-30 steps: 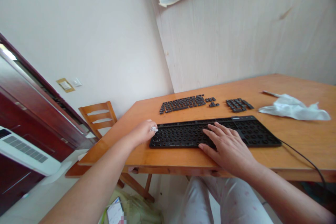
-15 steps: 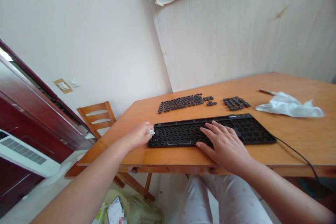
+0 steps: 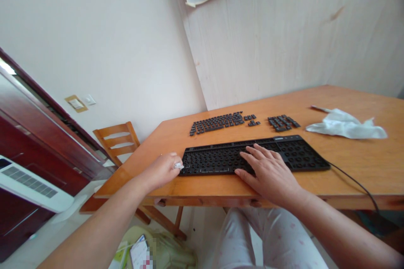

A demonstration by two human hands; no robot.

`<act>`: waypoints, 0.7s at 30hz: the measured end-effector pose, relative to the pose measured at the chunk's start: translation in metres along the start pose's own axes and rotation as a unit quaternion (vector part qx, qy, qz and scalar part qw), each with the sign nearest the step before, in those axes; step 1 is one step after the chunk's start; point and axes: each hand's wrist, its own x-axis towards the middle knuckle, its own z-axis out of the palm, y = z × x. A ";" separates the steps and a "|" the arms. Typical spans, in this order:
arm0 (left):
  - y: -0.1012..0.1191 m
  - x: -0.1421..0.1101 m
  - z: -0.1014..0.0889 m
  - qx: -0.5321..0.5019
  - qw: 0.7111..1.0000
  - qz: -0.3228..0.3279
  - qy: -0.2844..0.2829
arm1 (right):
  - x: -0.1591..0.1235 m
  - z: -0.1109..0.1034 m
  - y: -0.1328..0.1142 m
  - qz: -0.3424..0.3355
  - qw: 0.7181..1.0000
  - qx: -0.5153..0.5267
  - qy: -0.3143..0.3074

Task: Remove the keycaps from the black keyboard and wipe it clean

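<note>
A black keyboard base (image 3: pixel 214 159), stripped of its keycaps, lies near the table's front edge. My left hand (image 3: pixel 167 169) is closed around a small white wad, perhaps tissue or cloth (image 3: pixel 178 165), at the base's left front corner. Flat on the middle of the base rests my right hand (image 3: pixel 267 168), fingers spread and holding nothing. Behind the base the loose black keycaps (image 3: pixel 217 123) are laid out in keyboard order, with the number-pad keycaps (image 3: pixel 283 123) grouped to the right.
A crumpled white cloth (image 3: pixel 347 125) lies at the right beside a thin stick-like tool (image 3: pixel 318 109). The keyboard's cable (image 3: pixel 356 181) runs over the table's front edge. A wooden chair (image 3: pixel 117 138) stands left of the table (image 3: pixel 151 151). Below, a phone (image 3: pixel 140 252) rests on a green stool.
My left hand has slid a little toward me and to the left, along the base's left edge to its front corner. The right hand stays on the base.
</note>
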 end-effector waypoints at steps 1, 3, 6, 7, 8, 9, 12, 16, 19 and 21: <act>0.001 -0.002 0.000 -0.003 1.000 0.002 0.001 | 0.000 0.000 0.000 0.000 1.000 0.001 0.002; 0.004 -0.006 -0.001 -0.009 1.000 0.009 0.002 | 0.000 0.000 0.000 0.000 1.000 0.003 0.004; 0.007 -0.010 -0.003 -0.021 1.000 0.013 0.004 | 0.000 0.001 0.001 0.000 1.000 0.005 0.002; 0.007 -0.011 -0.003 -0.026 1.000 0.014 0.004 | 0.000 0.001 0.001 0.000 1.000 0.005 0.002; 0.007 -0.012 -0.004 -0.031 0.999 0.014 0.005 | 0.000 0.001 0.001 -0.001 1.000 0.005 0.002; 0.007 -0.011 -0.005 -0.036 0.999 0.015 0.006 | -0.001 0.002 0.001 -0.002 1.000 0.004 0.003; 0.004 -0.006 -0.006 -0.049 0.998 0.010 0.023 | -0.001 0.002 0.001 -0.005 1.000 0.005 0.008; 0.002 0.012 -0.007 -0.049 0.996 -0.006 0.070 | -0.001 0.001 0.000 -0.006 1.000 0.003 0.005; 0.004 0.028 -0.005 -0.043 0.994 -0.014 0.096 | -0.001 0.001 0.000 -0.005 1.000 0.000 0.007; 0.005 0.038 -0.002 -0.036 0.993 -0.020 0.110 | -0.001 0.002 0.000 -0.004 1.000 -0.001 0.009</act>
